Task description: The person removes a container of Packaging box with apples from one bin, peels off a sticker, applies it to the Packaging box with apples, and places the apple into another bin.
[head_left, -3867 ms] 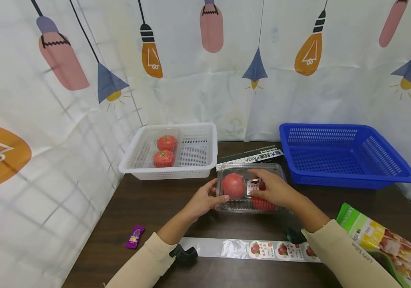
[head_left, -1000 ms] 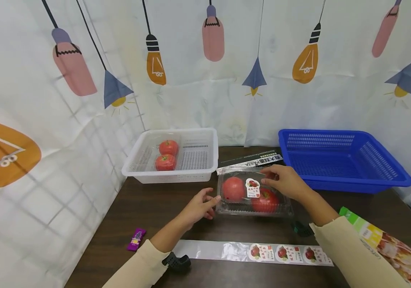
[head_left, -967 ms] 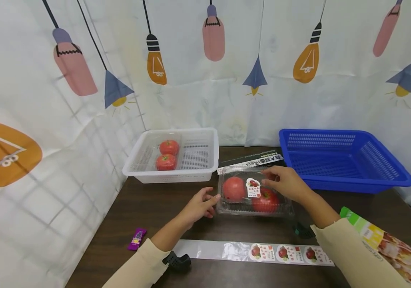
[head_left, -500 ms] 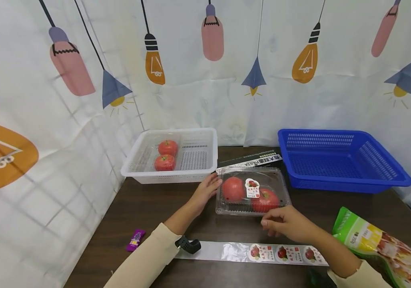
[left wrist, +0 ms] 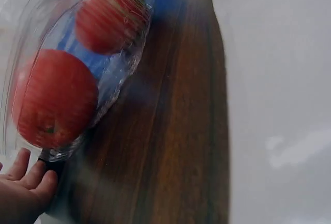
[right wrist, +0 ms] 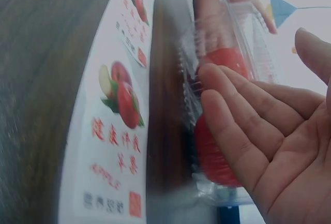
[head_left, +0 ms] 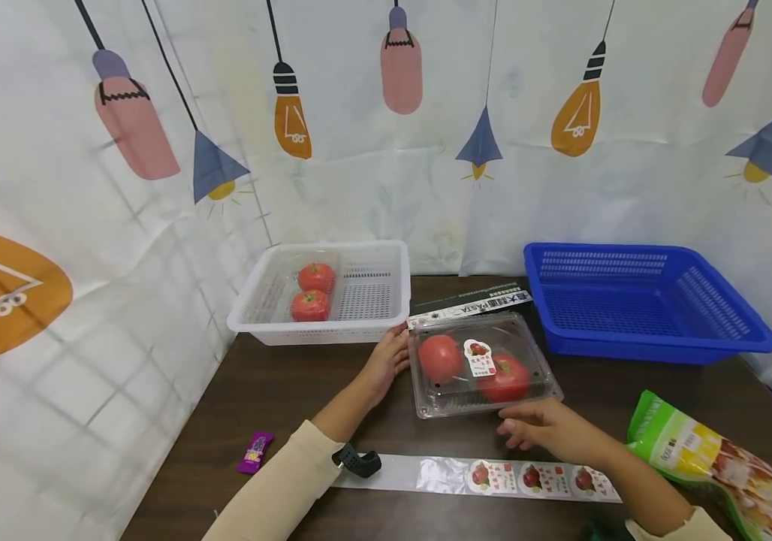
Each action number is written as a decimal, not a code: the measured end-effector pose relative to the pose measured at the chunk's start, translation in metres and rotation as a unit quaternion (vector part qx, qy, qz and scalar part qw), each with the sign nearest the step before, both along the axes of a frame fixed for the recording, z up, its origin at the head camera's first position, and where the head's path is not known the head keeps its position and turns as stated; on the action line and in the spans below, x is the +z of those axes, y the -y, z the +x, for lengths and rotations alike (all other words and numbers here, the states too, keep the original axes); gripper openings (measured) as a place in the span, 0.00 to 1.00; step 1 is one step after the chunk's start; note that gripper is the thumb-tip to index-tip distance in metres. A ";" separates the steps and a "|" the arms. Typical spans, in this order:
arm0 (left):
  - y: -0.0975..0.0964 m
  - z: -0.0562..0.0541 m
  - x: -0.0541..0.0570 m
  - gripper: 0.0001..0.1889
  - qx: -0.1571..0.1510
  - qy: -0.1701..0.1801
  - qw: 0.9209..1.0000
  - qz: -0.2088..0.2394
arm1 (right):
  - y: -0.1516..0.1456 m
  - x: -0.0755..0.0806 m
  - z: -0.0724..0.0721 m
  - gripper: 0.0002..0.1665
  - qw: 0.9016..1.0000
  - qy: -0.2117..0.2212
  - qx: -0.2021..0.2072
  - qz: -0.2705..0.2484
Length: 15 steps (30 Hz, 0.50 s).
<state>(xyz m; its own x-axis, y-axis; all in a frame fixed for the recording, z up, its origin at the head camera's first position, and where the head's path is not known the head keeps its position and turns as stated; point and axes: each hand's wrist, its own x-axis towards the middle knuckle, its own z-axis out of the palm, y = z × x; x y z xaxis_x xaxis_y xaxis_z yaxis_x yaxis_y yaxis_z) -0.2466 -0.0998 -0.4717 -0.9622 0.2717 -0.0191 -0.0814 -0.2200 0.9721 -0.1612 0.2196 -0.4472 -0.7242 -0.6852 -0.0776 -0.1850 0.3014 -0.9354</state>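
A clear plastic clamshell box (head_left: 443, 409) lies slightly turned on the table, with two round red fruits (head_left: 440, 358) inside. A white sticker with red fruit printed on it (head_left: 479, 358) is on its lid. At the box's back left corner is my left hand (head_left: 386, 362), its fingers extended toward the side; the left wrist view shows the fingertips (left wrist: 21, 164) close to the box's end. My right hand (head_left: 551, 428) is at the front right edge, fingers loosely bent and nothing in them. Its palm faces the box in the right wrist view.
A strip of apple stickers (head_left: 494, 476) lies in front of the box. Behind stand a white basket (head_left: 366, 330) with another fruit pack and a blue basket (head_left: 656, 338). Nearby are a dark pasta box (head_left: 474, 300), a green food bag (head_left: 670, 443) and a purple packet (head_left: 254, 452).
Fingers of the right hand have left the sticker on the lid, and that hand has come down to the front edge. My left hand has moved up the left side. The box has turned slightly.
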 end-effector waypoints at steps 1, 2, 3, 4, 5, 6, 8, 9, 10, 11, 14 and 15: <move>0.000 0.001 0.002 0.35 0.003 0.003 1.000 -0.003 | -0.002 0.001 0.000 0.26 1.000 -0.001 -0.004 0.003; 0.001 0.003 0.003 0.35 0.006 0.005 1.000 -0.008 | -0.004 0.002 0.000 0.26 1.000 -0.003 -0.008 0.007; 0.002 0.004 0.005 0.35 0.008 0.010 1.000 -0.012 | -0.006 0.003 -0.001 0.26 1.000 -0.005 -0.012 0.011; 0.002 0.005 0.006 0.35 0.008 0.013 1.000 -0.015 | -0.008 0.003 -0.001 0.26 1.000 -0.006 -0.017 0.014; 0.003 0.007 0.007 0.35 0.005 0.018 1.000 -0.015 | -0.010 0.004 -0.001 0.26 1.000 -0.008 -0.019 0.016; 0.003 0.008 0.009 0.35 -0.002 0.025 1.000 -0.015 | -0.011 0.005 -0.001 0.26 1.000 -0.009 -0.022 0.018; 0.004 0.010 0.010 0.34 -0.024 0.038 0.999 -0.016 | -0.014 0.006 -0.002 0.26 0.999 -0.008 -0.026 0.019; 0.004 0.011 0.011 0.33 -0.036 0.046 0.998 -0.015 | -0.014 0.006 -0.002 0.26 0.999 -0.007 -0.028 0.019; 0.004 0.012 0.011 0.32 -0.049 0.052 0.997 -0.013 | -0.015 0.006 -0.001 0.26 0.999 -0.005 -0.029 0.019; 0.004 0.013 0.011 0.32 -0.060 0.059 0.996 -0.011 | -0.015 0.006 -0.002 0.25 0.999 -0.004 -0.032 0.020; 0.005 0.016 0.012 0.30 -0.078 0.069 0.995 -0.010 | -0.016 0.006 -0.002 0.25 0.999 0.001 -0.046 0.025; 0.005 0.018 0.012 0.30 -0.079 0.074 0.994 -0.011 | -0.016 0.006 -0.002 0.25 0.998 0.003 -0.052 0.028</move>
